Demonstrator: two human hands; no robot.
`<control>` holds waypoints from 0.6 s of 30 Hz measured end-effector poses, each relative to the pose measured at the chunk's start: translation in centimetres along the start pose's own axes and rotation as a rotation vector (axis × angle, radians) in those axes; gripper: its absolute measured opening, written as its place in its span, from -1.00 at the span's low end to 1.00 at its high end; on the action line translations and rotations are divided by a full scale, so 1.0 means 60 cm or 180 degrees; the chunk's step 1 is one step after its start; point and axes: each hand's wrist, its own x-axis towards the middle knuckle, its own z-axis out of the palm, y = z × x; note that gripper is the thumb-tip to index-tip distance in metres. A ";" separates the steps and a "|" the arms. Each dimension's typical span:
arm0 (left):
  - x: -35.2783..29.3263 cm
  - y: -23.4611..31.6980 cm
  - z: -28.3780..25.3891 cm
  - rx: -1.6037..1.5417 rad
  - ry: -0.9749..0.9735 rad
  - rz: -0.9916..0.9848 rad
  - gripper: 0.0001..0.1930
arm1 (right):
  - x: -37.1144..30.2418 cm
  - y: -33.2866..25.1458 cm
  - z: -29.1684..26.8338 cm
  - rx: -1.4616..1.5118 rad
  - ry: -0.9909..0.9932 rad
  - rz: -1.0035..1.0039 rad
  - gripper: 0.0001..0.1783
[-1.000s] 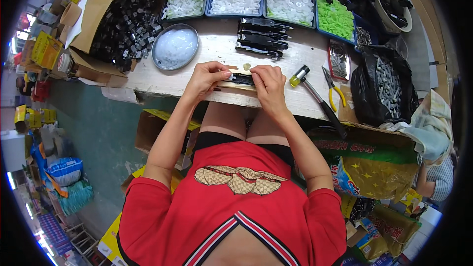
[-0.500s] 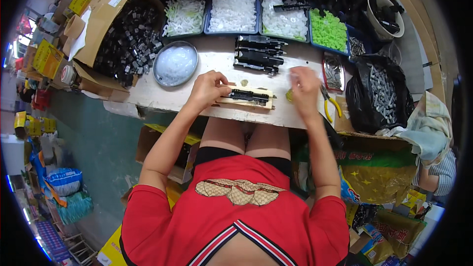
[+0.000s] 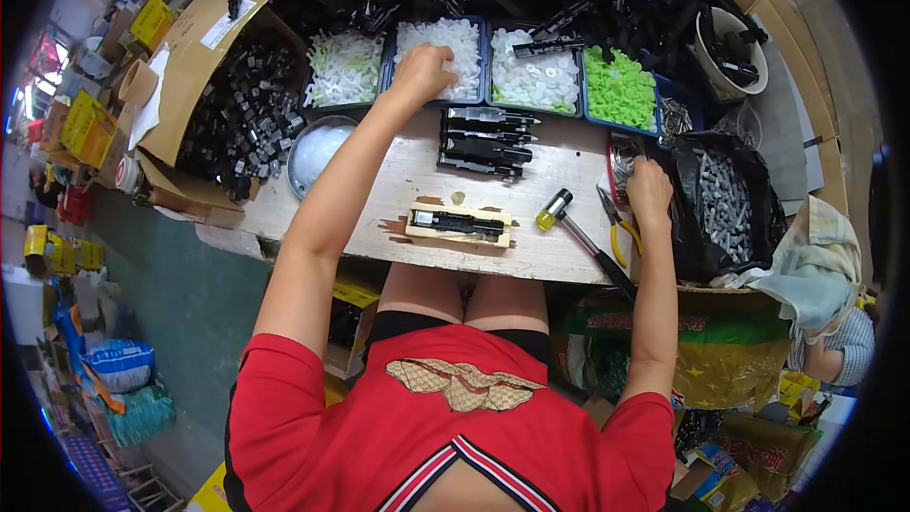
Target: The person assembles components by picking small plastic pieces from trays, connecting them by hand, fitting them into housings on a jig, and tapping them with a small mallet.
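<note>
My left hand reaches over a blue tray of small white plastic parts, fingers curled down and fingertips among the parts. What they pinch, if anything, is too small to tell. On the right, my right hand dips closed fingers into a small red-edged box of metal pins; its fingertips are hidden. Between the hands a wooden holder lies at the table's front with a black, narrow mechanism in its slot. Beyond it is a row of several similar black mechanisms.
A hammer and yellow-handled pliers lie beside my right forearm. Trays of white pieces and green pieces line the back. A round dish, a carton of black parts and a black bag of grey parts flank the table.
My left hand has left the wooden holder for the white parts tray. My right hand has moved rightward to the pin box, and the hammer now shows fully. The view has shifted slightly.
</note>
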 end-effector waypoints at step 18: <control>-0.081 0.055 -0.096 -0.4544 0.0293 -0.1288 -0.82 | -0.030 -0.013 -0.028 0.2595 0.0362 -0.0204 -0.87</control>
